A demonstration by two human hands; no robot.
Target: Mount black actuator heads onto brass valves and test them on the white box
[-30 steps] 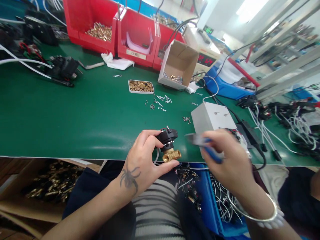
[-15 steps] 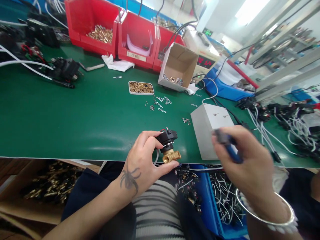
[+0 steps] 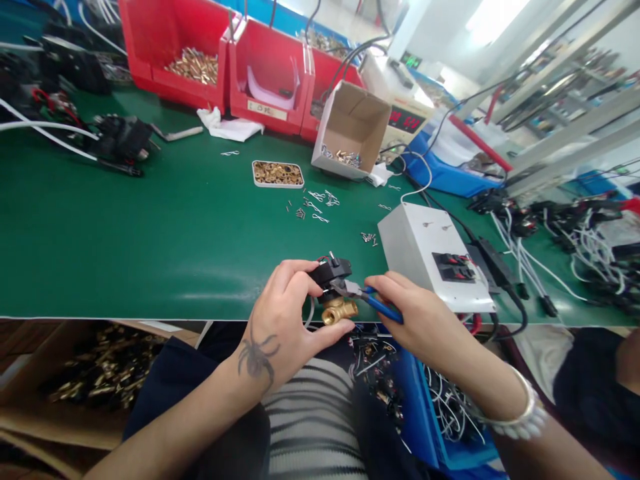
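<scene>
At the bench's front edge my left hand [image 3: 285, 317] grips a motorized brass valve, its black actuator [image 3: 333, 269] on top and its brass body [image 3: 339, 311] below, thumb beneath the brass. My right hand [image 3: 410, 310] is closed round the blue handles of a pair of pliers [image 3: 375, 301]. The pliers' jaws meet the valve just under the black housing, near the neck; what they pinch there is too small to make out. Behind the valve, several wire clips [image 3: 320, 207] and small screws [image 3: 369, 239] lie on the green bench top [image 3: 200, 247].
A grey switch box [image 3: 415, 247] stands right of my right hand. Farther back are a tray of brass parts [image 3: 277, 175], an open carton [image 3: 350, 123] and red bins [image 3: 265, 110]. Below the edge sit a blue crate [image 3: 425, 407] and a carton [image 3: 25, 413] of brass parts.
My right hand has come left from in front of the grey box, bringing the pliers' jaws to the valve's neck. My left hand still holds the valve in nearly the same place.
</scene>
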